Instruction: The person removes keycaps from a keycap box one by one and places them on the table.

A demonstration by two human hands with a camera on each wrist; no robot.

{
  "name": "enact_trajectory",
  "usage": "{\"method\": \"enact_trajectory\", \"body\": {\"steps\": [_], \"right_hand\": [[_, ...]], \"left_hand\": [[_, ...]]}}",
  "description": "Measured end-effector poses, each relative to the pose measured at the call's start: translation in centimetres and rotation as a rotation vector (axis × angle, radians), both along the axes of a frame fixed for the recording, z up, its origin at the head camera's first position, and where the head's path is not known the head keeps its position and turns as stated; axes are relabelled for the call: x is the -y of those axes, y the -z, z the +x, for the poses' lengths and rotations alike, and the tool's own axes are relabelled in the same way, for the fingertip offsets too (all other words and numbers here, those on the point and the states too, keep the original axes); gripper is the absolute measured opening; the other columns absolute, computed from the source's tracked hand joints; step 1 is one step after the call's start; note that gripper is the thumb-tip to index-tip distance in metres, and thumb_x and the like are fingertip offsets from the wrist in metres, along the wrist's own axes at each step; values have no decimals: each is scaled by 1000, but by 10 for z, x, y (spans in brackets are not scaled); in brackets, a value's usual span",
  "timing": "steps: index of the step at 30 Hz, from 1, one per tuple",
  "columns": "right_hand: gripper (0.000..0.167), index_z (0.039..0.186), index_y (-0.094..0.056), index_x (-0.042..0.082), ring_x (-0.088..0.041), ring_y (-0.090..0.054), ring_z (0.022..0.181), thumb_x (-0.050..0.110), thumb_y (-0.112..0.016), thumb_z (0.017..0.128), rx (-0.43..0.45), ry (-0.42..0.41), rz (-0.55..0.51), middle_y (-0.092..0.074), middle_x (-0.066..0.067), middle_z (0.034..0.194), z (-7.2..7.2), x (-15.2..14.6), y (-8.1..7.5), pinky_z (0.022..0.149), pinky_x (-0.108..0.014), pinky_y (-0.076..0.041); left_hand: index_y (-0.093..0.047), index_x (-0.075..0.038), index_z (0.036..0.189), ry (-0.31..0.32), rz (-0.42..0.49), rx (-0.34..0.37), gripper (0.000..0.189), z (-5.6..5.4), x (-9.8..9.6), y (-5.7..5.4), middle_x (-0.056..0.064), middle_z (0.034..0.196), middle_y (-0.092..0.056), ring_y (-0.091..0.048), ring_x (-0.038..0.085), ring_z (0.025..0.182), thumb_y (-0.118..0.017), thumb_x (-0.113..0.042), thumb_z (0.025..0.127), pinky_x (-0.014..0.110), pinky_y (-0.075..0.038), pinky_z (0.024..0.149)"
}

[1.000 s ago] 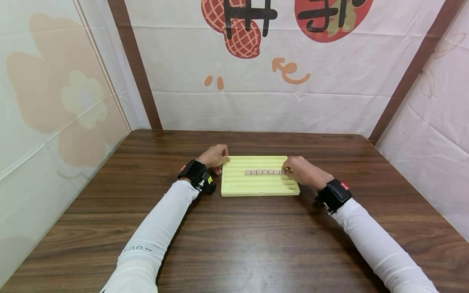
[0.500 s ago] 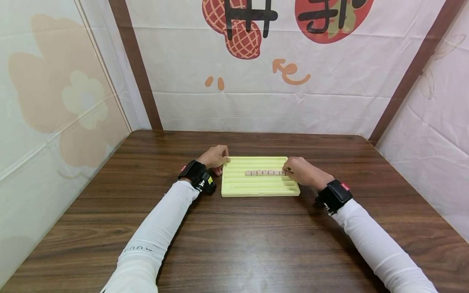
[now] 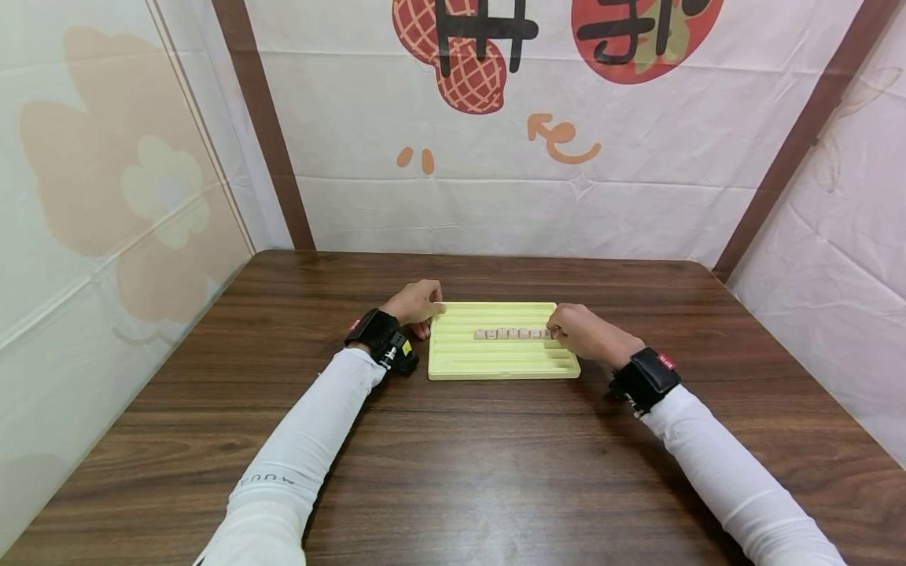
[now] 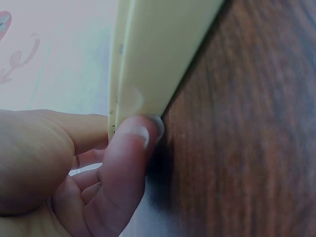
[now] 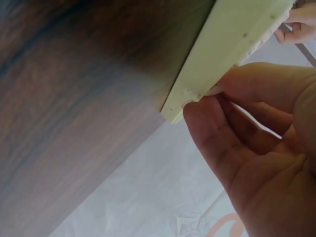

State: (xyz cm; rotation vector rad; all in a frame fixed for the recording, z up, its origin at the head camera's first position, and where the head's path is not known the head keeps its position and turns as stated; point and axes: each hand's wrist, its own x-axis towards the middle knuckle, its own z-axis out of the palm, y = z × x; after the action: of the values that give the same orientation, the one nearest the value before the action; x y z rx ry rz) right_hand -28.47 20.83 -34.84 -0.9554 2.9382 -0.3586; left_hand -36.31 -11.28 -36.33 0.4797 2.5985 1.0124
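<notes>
A pale yellow ridged tray [image 3: 502,363] lies on the brown table with a row of small beige letter tiles [image 3: 513,333] along one groove. My left hand [image 3: 416,302] pinches the tray's left edge, thumb over the rim; the left wrist view shows its fingertip [image 4: 133,136] against the side wall [image 4: 158,54]. My right hand [image 3: 583,330] is at the row's right end, its fingertips pinching the last tile, which they mostly hide. In the right wrist view, the thumb and fingertip [image 5: 200,116] come together by the tray's rim [image 5: 217,54].
The wooden table [image 3: 453,472] spreads around the tray. A white printed cloth [image 3: 495,208] hangs behind it, with more cloth at both sides. Black wrist cameras [image 3: 646,379] are strapped over the white sleeves.
</notes>
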Motion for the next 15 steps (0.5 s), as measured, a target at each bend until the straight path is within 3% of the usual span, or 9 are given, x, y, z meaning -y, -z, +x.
{"method": "enact_trajectory", "body": {"steps": [5, 11, 15], "right_hand": [[21, 92, -67, 8, -27, -62, 99, -7, -52, 93, -16, 5, 8, -65, -15, 109, 0, -1, 1, 82, -36, -51], [22, 104, -68, 4, -31, -60, 105, -7, -52, 93, -31, -4, 32, -64, -17, 112, 1, 0, 0, 88, -40, -52], [23, 104, -68, 5, -29, -61, 104, -7, -52, 93, -28, 7, 24, -64, -16, 111, 2, 0, 0, 86, -39, -52]], "left_hand": [[-50, -2, 105, -1, 3, 0, 18, 0, 0, 0, 10, 67, -56, -61, 17, 47, -53, -18, 100, 31, -55, 49], [-50, -2, 105, 5, 1, -3, 17, -1, 1, 1, 10, 68, -56, -61, 17, 47, -52, -18, 100, 31, -55, 49], [-49, -2, 105, 4, -6, -2, 17, -2, 1, 1, 10, 67, -56, -61, 17, 47, -52, -19, 100, 31, -55, 49]]}}
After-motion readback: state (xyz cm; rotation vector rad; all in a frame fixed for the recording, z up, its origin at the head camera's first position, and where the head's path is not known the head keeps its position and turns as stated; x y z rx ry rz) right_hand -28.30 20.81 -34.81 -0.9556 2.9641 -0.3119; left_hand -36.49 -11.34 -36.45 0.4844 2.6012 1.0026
